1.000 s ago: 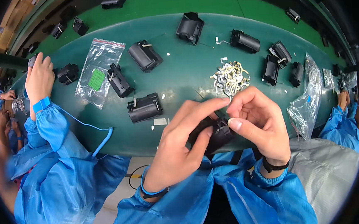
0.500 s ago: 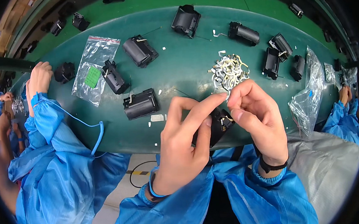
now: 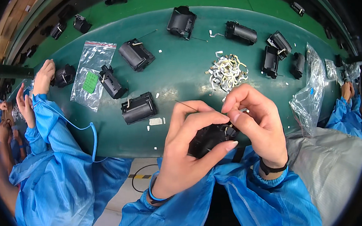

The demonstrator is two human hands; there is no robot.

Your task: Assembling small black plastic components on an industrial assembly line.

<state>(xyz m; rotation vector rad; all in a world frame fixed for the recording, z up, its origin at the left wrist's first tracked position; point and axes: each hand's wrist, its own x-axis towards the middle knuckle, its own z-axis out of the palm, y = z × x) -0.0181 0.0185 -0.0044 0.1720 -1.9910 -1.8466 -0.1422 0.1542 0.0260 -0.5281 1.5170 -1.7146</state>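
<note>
My left hand (image 3: 182,155) grips one black plastic housing (image 3: 206,141) at the table's (image 3: 174,75) near edge, its partly hidden long axis apparently slanting up rightward. My right hand (image 3: 259,126) crowds its upper-right end; whether it pinches anything, I cannot tell. Beyond: one tangled strip heap (image 3: 227,71), three clustered housings (image 3: 270,62).

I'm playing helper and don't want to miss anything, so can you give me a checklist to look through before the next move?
1. Is the black part held by the left hand? Ok: thumb and fingers are around it.
2. Is the right hand at the black part? Ok: its fingertips are close to one end.
3. Is the right hand pinching something? Cannot tell: its fingers hide it.
4. Is that end in full view? Not ok: fingers cover some of it.
5. Is the pile of small strips nearby? Ok: just beyond the hands.
</note>
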